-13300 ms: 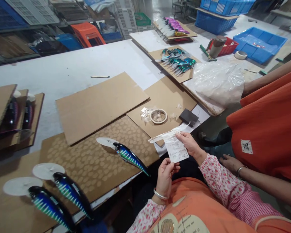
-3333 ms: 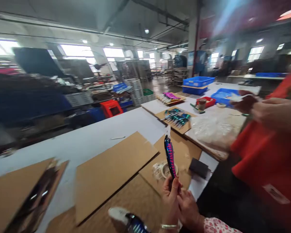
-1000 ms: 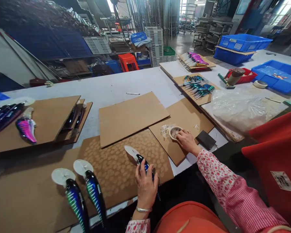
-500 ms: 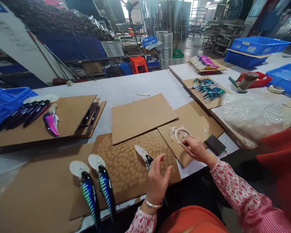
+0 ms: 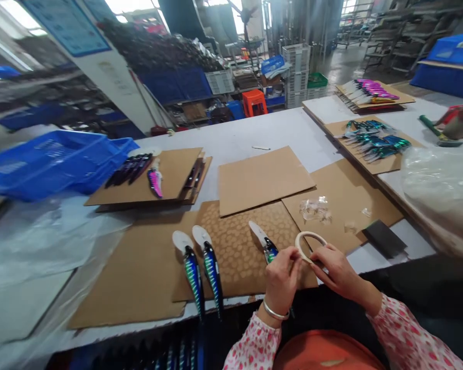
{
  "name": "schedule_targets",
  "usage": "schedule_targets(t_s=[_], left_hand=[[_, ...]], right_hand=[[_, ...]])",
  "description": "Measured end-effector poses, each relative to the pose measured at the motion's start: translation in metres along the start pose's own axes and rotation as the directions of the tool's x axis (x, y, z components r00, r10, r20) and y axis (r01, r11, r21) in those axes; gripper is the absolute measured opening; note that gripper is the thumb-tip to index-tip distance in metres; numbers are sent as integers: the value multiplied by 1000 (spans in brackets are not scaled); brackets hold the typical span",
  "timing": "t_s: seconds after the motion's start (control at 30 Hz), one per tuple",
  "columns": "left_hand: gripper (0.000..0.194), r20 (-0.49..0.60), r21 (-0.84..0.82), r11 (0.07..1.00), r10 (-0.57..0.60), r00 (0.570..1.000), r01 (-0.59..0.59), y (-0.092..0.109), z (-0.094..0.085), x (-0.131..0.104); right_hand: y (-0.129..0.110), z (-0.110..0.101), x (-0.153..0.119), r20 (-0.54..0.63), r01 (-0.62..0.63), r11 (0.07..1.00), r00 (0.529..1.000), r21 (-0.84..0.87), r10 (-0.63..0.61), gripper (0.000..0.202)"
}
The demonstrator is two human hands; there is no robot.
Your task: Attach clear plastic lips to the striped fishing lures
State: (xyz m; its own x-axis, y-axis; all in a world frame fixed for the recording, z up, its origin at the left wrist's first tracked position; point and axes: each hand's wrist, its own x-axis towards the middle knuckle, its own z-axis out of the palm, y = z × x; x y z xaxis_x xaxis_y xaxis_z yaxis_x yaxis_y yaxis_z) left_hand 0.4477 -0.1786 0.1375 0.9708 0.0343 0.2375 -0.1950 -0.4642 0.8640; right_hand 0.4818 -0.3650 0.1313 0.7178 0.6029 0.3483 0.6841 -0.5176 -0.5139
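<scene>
A roll of pale masking tape (image 5: 298, 243) is held upright before me, above the near edge of the cardboard. My right hand (image 5: 338, 271) is closed round its lower right side. At its lower left edge my left hand (image 5: 281, 275) is pinched against the tape; whether a loose end is between the fingers I cannot make out. Just beyond the left hand lies a blue-green fishing lure (image 5: 270, 251) with a clear lip, partly hidden by that hand. Two similar striped lures, a left one (image 5: 193, 275) and a right one (image 5: 213, 268), lie side by side, overhanging the front edge.
Small clear plastic pieces (image 5: 315, 209) and a dark block (image 5: 385, 238) lie to the right. Ahead is a bare cardboard sheet (image 5: 264, 180). Stacked boards with dark lures (image 5: 129, 169) and a blue crate (image 5: 57, 162) stand left; teal lures (image 5: 378, 140) and a plastic bag (image 5: 442, 187) stand right.
My right hand has brought the tape roll towards me, off the right cardboard. The left hand, open before, has closed on the roll's edge. My view has turned left.
</scene>
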Motion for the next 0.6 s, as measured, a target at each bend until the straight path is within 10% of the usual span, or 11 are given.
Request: schedule_targets(t_s=[0.27,0.6], left_hand=[[16,67,37,999,-6,998,3,6,-8,-6],[10,74,-167,971,-163,984,174,-2,-8,-13]], right_hand=[[3,-3,-2,19,69,998,997,-10,-69,10],[-1,-14,10,153,-127,991,981,46,118,28]])
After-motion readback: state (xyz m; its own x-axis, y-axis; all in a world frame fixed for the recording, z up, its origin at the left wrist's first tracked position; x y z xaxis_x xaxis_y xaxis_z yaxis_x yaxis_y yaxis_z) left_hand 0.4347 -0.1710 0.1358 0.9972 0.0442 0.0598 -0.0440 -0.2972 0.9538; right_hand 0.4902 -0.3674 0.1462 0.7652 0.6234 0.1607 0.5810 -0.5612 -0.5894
